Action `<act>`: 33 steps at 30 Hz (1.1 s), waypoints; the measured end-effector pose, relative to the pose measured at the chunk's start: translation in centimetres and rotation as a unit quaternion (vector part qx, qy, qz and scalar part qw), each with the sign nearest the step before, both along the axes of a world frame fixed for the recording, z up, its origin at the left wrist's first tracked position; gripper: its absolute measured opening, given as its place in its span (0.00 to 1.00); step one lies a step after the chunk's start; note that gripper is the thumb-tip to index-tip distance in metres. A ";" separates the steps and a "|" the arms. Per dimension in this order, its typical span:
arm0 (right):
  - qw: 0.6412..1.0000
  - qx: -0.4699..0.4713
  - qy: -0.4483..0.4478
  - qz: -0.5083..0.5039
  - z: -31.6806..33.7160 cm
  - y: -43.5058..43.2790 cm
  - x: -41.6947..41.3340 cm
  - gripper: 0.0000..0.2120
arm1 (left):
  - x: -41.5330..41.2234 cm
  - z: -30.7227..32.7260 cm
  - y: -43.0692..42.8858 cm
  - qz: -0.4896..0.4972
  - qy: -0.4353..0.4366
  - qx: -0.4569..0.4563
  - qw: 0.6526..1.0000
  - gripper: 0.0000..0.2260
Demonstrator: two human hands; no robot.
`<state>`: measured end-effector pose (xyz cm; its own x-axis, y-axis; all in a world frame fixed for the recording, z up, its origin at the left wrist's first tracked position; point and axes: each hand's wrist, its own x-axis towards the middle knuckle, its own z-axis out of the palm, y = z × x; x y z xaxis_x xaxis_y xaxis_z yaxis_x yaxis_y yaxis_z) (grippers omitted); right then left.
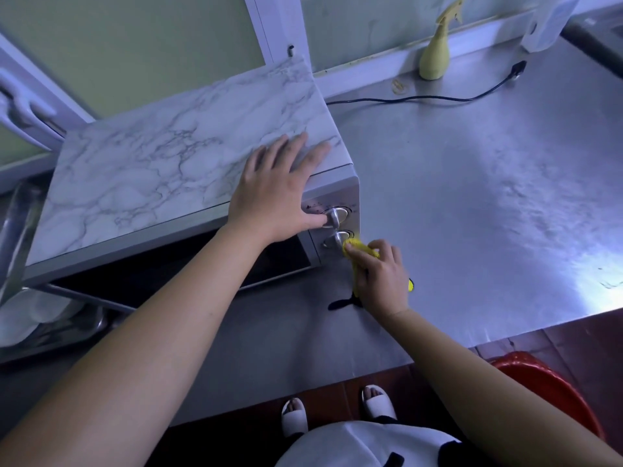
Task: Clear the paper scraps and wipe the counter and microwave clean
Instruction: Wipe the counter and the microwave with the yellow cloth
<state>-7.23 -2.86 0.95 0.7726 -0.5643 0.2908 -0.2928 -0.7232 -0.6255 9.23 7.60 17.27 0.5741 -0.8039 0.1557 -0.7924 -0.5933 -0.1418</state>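
Now noting hand states. Left hand (273, 193) lies flat with its fingers straight and spread on the marbled top of the microwave (175, 163), at the front right corner; the thumb reaches down the front to the upper knob (335, 215). Right hand (379, 274) grips a bunched yellow cloth (359, 247) and presses it against the lower knob (338, 238). I read the microwave as standing on the left part of the steel tabletop (472, 197). A yellow spray bottle (436, 52) stands upright by the back wall. A black cable (438, 97) runs across the tabletop just in front of it. A red basin (546, 392) sits on the floor at lower right.
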 end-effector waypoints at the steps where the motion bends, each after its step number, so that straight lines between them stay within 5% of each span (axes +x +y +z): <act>1: 0.999 0.020 0.029 0.007 0.0 -0.2 -0.3 0.15 | 0.0 0.1 0.0 0.003 0.003 -0.001 1.000 0.49; 6: 0.993 0.098 -0.067 0.014 2.2 -0.8 -1.9 0.16 | -0.1 0.1 -0.1 0.006 0.003 -0.001 1.000 0.49; 12: 0.974 0.037 -0.220 0.029 7.5 -0.8 -0.7 0.16 | -0.1 0.1 -0.1 0.005 -0.004 -0.003 1.000 0.49; 16: 0.979 -0.008 -0.203 0.022 7.1 -0.4 1.2 0.15 | -0.1 0.1 -0.1 0.002 -0.011 0.002 1.000 0.50; 23: 0.995 0.051 -0.082 0.008 0.5 -0.1 0.3 0.12 | -0.1 -0.2 0.0 0.007 -0.014 -0.002 1.000 0.48; 33: 0.998 0.008 -0.063 -0.002 -1.2 0.2 0.5 0.13 | -0.1 0.1 0.0 0.008 0.000 -0.006 1.000 0.48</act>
